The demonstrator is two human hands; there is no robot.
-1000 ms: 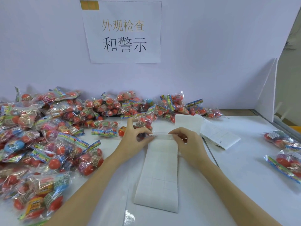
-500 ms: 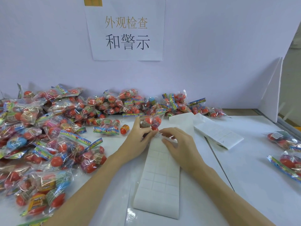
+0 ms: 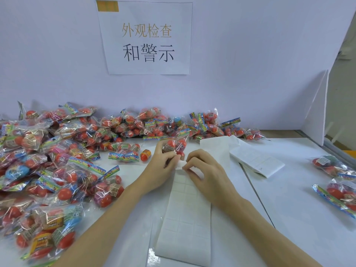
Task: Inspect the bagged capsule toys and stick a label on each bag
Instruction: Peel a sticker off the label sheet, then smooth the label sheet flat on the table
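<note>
Right hand (image 3: 206,170) pinches a label (image 3: 182,164) at the frame-centre top of the label sheet (image 3: 185,218); left hand (image 3: 163,166), touching it, grips the bag (image 3: 174,145) just above.

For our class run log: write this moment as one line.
left hand: holds bagged toy | right hand: peeling label | label sheet: on table

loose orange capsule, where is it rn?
Head view, left of centre: the loose orange capsule lies on the table, just left of the left hand.
</note>
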